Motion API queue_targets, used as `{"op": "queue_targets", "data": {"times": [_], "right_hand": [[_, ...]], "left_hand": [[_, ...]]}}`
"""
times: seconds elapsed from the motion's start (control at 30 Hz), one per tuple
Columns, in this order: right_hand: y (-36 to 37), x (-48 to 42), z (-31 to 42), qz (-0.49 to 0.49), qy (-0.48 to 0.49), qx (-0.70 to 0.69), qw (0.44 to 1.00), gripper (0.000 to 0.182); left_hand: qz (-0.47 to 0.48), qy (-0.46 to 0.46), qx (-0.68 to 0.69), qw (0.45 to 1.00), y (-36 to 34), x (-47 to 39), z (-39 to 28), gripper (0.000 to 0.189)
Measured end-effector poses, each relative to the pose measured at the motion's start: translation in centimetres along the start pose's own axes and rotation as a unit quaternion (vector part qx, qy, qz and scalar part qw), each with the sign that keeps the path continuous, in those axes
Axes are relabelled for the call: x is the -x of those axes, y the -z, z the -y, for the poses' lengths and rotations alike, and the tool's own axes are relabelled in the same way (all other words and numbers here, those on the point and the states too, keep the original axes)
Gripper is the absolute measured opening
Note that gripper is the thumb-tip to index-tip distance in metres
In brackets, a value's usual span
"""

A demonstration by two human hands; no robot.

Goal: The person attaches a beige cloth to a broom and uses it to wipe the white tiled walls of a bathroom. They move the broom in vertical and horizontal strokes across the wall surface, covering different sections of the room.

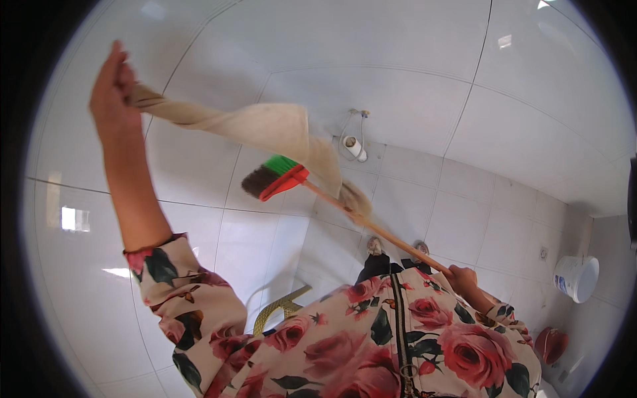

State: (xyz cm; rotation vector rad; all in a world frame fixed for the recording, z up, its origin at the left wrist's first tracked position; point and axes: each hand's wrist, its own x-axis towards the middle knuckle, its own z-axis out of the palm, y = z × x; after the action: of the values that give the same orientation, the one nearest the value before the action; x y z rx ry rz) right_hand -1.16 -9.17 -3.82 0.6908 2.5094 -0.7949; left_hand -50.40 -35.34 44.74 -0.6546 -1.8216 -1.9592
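My left hand (117, 94) is raised at the upper left, gripping one end of a long beige cloth (268, 122). From there the cloth runs twisted, then spreads and hangs down to the broom's handle, where its lower end (356, 199) looks bunched and blurred. Low at the right, my right hand (462, 279) is closed around the wooden handle (398, 242) of a broom. The broom head (283, 181) points up and left, with a red base and green and dark bristles. It is held off the floor, in front of the tiled wall.
White tiles cover the walls (368, 35) and floor (458, 219). Pipe fittings with a hose (354, 148) stand out near the corner. At the right are a white bucket (577, 278), a red container (551, 345) and a floor drain (543, 253). A gold-coloured frame (283, 306) stands at my left side.
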Motion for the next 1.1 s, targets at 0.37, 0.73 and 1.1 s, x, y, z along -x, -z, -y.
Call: {"op": "queue_targets", "data": {"times": [0.37,0.73,1.1], "right_hand": [[2.4,-3.7,0.9,-0.19,0.026,-0.079,0.978,0.032],[5.4,0.1,7.4,-0.164,0.083,-0.132,0.974,0.034],[3.1,-0.6,12.0,-0.137,0.042,-0.135,0.98,0.044]], "left_hand": [[-0.166,0.011,-0.387,0.907,28.0,5.2,13.2,0.026],[0.192,0.23,-0.134,0.945,9.0,15.5,23.9,0.034],[0.312,0.249,0.319,0.86,-0.1,15.9,15.2,0.044]]}}
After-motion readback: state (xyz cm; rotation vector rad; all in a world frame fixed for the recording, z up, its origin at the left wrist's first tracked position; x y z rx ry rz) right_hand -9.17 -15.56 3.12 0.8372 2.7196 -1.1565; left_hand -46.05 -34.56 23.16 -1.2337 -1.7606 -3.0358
